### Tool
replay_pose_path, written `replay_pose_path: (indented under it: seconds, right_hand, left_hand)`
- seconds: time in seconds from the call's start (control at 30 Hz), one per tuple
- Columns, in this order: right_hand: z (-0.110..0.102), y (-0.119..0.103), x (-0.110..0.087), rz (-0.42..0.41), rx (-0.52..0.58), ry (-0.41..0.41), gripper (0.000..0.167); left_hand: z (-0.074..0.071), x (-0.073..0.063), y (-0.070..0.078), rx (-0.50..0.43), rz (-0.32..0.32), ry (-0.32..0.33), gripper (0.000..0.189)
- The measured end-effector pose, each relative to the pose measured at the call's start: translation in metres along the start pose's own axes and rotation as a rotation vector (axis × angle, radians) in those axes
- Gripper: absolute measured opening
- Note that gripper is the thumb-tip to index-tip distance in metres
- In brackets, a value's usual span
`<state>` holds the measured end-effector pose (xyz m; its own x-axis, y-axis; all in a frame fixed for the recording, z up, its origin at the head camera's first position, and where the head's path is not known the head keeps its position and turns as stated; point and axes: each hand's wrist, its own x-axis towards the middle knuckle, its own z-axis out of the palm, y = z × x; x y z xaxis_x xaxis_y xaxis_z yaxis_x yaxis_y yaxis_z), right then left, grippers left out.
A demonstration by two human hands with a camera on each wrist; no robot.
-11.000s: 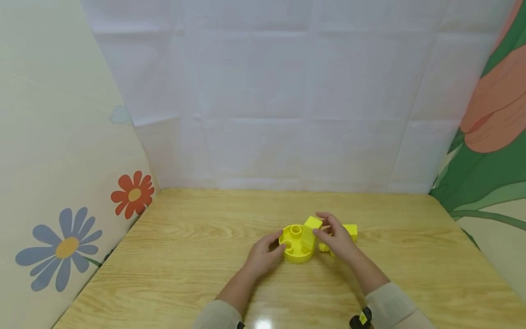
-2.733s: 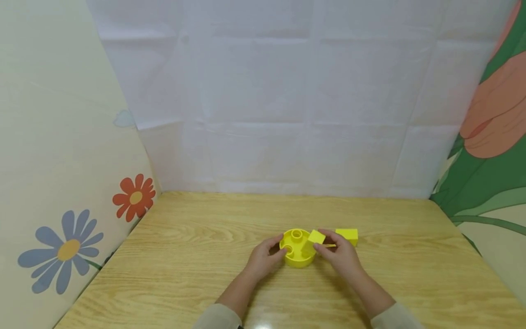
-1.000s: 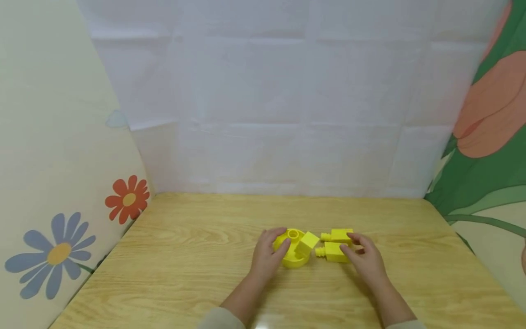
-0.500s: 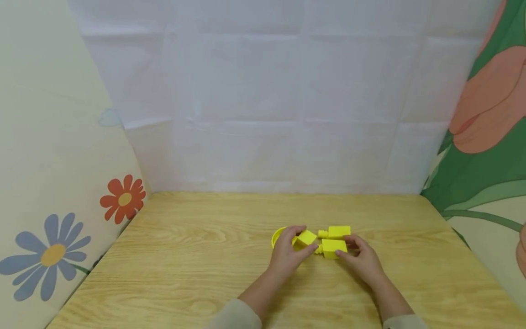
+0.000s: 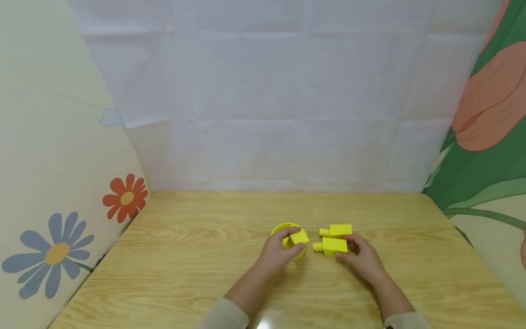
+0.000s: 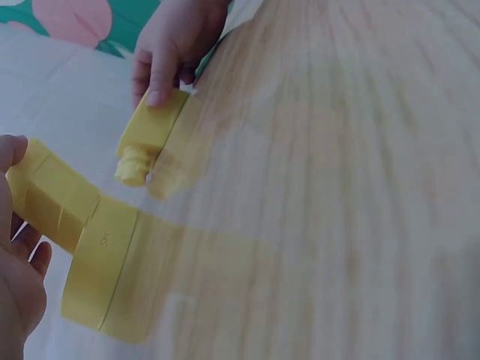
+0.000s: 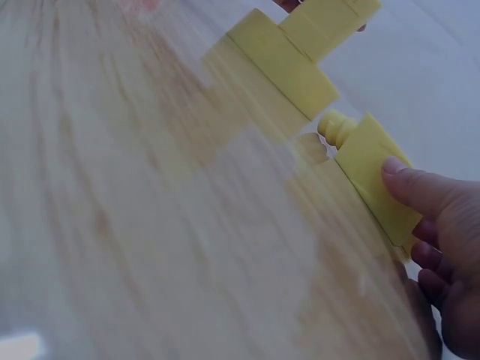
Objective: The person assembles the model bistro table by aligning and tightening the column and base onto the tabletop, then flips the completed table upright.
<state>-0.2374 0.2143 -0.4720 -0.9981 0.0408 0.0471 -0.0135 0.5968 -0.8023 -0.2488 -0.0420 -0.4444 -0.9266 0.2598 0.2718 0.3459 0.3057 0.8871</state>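
A round yellow dish (image 5: pixel 283 225) (image 6: pixel 97 262) sits on the table, its sockets mostly covered by my left hand (image 5: pixel 277 252). A yellow block (image 5: pixel 299 237) (image 6: pixel 54 187) rises tilted out of it, and the left thumb and fingers pinch its upper part. The block's lower end is hidden inside the dish. To the right, my right hand (image 5: pixel 363 260) holds the outer end of another yellow block (image 5: pixel 334 246) (image 7: pixel 375 180), thumb on its side. That block lies flat, its ridged screw peg (image 7: pixel 337 129) pointing toward the dish.
A third yellow block (image 5: pixel 341 229) with a peg lies just behind the one at the right hand. The wood-grain table (image 5: pixel 185 256) ends at a white sheet (image 5: pixel 263 151) at the back. Flower-patterned walls (image 5: pixel 49 160) stand on both sides.
My left hand has gone from the dish's rim to the block standing in it. Earlier the right hand was at that block; it has since moved right to the near lying block.
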Motion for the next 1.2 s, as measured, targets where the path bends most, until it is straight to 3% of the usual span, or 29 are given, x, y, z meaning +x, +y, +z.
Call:
replay_pose_path:
  seconds: [0.17, 0.27, 0.53, 0.7, 1.0, 1.2]
  right_hand:
    - [0.0, -0.002, 0.0, 0.002, -0.01, -0.03, 0.059]
    - [0.0, -0.002, 0.0, -0.006, -0.023, -0.047, 0.06]
    - [0.001, -0.007, -0.004, -0.011, -0.02, -0.028, 0.059]
    - [0.005, -0.012, -0.004, 0.006, 0.087, 0.009, 0.055]
    - [0.01, -0.028, -0.002, 0.021, 0.331, 0.033, 0.049]
    - [0.011, -0.04, 0.0, 0.01, 0.361, 0.049, 0.049]
  left_hand:
    - [-0.015, -0.003, -0.001, -0.007, -0.025, -0.057, 0.036]
    - [-0.019, -0.005, -0.002, -0.019, -0.038, -0.046, 0.034]
    - [-0.008, -0.009, -0.003, 0.065, 0.016, 0.111, 0.044]
    - [0.0, -0.01, -0.002, 0.094, 0.033, 0.196, 0.043]
    - [-0.006, -0.014, -0.003, 0.044, -0.021, 0.189, 0.05]
    - [-0.012, -0.017, -0.012, -0.144, -0.069, 0.169, 0.051]
